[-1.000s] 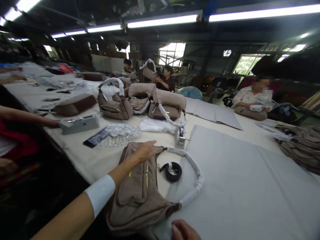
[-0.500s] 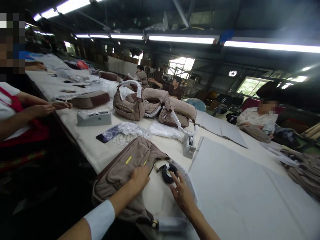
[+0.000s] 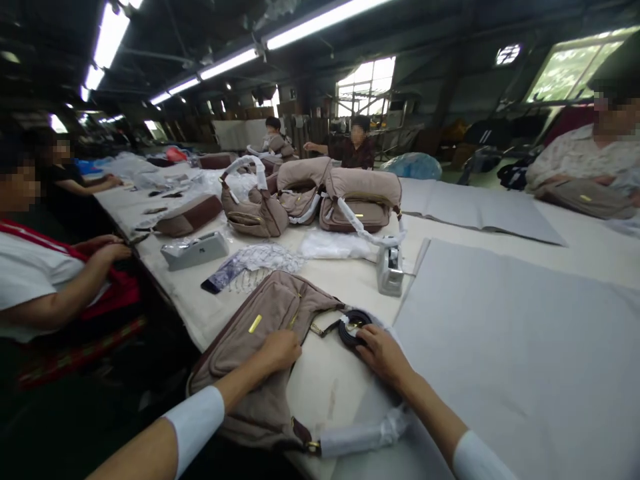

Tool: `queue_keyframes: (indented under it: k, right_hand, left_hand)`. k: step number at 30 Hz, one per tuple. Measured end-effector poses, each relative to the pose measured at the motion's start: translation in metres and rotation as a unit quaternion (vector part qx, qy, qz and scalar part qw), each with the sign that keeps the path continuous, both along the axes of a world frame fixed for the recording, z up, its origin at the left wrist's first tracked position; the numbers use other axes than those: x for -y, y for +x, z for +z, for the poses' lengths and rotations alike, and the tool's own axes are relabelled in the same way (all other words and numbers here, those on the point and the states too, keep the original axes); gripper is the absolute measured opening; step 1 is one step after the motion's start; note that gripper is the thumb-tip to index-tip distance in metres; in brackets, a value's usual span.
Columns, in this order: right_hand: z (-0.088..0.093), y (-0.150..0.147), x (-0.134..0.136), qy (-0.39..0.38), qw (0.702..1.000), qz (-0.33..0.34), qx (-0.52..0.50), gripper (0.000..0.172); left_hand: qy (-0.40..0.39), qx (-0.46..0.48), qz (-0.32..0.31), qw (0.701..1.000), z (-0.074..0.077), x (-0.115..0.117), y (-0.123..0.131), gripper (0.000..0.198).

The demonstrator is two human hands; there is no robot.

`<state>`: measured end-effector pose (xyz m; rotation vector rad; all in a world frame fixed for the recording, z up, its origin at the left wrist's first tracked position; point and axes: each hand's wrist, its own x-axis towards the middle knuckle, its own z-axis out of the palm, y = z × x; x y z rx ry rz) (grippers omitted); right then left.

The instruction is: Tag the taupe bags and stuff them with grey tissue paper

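A taupe shoulder bag (image 3: 265, 353) with a yellow label lies at the table's near edge. My left hand (image 3: 281, 349) is closed on the bag's opening edge, fingertips out of sight. Right of the bag is a coiled black strap (image 3: 349, 328) with a metal clip, tied by something white. My right hand (image 3: 385, 350) pinches the coil's right side between thumb and fingers. The bag's wrapped handle (image 3: 363, 435) curves around on the right, partly behind my right forearm.
Several taupe bags (image 3: 363, 193) stand farther back. Nearer are a tape dispenser (image 3: 390, 270), a second grey dispenser (image 3: 195, 250), plastic bags (image 3: 334, 245) and a printed pouch (image 3: 235, 267). Grey sheets (image 3: 520, 347) cover the right side. Co-workers sit around the table, one close on the left (image 3: 50, 280).
My right hand has come down from above the coiled strap and taken hold of it. My left hand stays on the bag. The camera view has turned and levelled.
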<state>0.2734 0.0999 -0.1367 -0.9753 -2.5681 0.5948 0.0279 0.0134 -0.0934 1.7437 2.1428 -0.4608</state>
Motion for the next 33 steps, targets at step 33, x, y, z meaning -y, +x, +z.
queue_keyframes:
  k: [33]
  right_hand:
    - [0.053,-0.121,-0.088,0.068,0.974,0.204,0.070,0.007]
  left_hand:
    - [0.267,0.518,0.412,0.700,0.038,0.043,0.029,0.046]
